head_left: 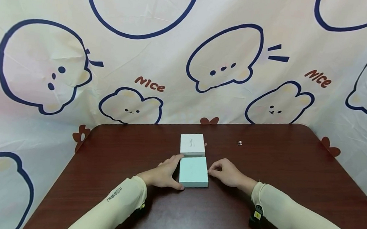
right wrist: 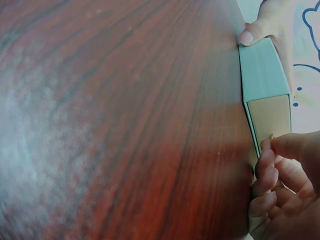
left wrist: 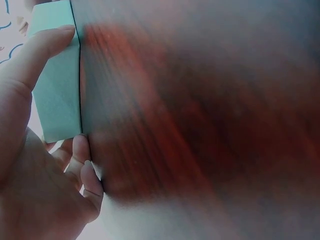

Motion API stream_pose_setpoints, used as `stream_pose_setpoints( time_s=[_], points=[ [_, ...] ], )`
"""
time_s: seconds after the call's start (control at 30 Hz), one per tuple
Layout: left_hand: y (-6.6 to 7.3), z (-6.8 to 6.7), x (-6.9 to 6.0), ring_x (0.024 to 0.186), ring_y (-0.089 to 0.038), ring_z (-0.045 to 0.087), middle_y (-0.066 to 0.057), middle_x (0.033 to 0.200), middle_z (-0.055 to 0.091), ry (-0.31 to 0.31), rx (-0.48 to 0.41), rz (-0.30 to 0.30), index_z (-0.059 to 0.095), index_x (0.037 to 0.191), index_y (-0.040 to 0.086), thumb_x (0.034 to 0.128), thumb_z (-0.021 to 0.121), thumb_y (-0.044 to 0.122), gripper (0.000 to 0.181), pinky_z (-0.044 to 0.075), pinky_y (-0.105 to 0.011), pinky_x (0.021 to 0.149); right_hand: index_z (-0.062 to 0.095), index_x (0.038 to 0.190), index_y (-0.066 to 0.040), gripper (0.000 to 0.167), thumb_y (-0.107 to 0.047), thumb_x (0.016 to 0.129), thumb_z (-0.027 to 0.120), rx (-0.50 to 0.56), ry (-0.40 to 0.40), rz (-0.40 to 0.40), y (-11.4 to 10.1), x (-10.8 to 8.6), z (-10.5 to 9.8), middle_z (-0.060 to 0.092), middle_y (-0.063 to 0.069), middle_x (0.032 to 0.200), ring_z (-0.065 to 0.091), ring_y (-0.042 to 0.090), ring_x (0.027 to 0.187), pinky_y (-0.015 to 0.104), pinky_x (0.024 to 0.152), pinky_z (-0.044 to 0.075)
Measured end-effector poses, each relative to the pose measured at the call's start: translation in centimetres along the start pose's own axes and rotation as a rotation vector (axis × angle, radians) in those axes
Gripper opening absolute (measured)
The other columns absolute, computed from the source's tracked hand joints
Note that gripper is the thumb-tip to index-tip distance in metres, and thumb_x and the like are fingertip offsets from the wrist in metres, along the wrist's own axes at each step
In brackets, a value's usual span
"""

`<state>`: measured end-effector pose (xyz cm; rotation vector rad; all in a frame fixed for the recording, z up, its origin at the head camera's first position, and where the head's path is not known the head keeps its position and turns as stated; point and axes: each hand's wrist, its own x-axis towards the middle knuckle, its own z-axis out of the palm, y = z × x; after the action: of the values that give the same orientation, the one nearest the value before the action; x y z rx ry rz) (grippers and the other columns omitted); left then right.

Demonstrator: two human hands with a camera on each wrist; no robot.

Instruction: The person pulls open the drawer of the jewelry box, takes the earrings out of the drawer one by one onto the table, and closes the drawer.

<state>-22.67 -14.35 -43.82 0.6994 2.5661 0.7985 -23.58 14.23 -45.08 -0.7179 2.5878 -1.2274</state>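
Centrally, in the head view, a mint box (head_left: 193, 171) lies flat on the tabletop (head_left: 227, 218), roughly midway between its left and right edges. The left hand (head_left: 163, 173) spans the box's left side, its grip about as wide as the box, thumb at the near left corner. The right hand (head_left: 227, 173) meets the right side in a narrow pinch. Just behind, toward the tabletop's far edge, lies a white box (head_left: 192, 144); right of it, near that edge, are small pale-headed pieces (head_left: 239, 143).

On the left wrist, the thumb rests against the mint box, the other fingers by its lower end.

On the right wrist, thumb and fingertip pinch a small tab (right wrist: 272, 135), mostly hidden, at the box's tan end face (right wrist: 270, 117).
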Motion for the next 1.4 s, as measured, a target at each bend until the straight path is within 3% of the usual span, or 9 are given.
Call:
stream_pose_setpoints(
  time_s=[0.7,1.4],
  points=[
    [0.2,0.0,0.0,0.15,-0.036,0.028,-0.014,0.163,0.027,-0.005,-0.003,0.005,0.015,0.16,0.01,0.079,0.085,0.042,0.112,0.024,-0.066,0.115,0.079,0.088,-0.008,0.017,-0.009,0.095,0.064,0.003,0.008,0.008,0.3,0.1,0.1,0.076,0.005,0.091,0.054,0.01,0.076,0.025,0.071,0.044],
    [0.1,-0.1,0.1,0.15,-0.037,0.028,-0.016,0.162,0.028,-0.004,0.0,0.002,0.015,0.16,0.009,0.079,0.085,0.043,0.113,0.024,-0.066,0.114,0.079,0.086,-0.007,0.018,-0.005,0.092,0.063,-0.027,0.005,0.011,-0.7,0.1,-0.3,0.074,0.004,0.084,0.049,0.011,0.071,0.025,0.068,0.041]
  ],
)
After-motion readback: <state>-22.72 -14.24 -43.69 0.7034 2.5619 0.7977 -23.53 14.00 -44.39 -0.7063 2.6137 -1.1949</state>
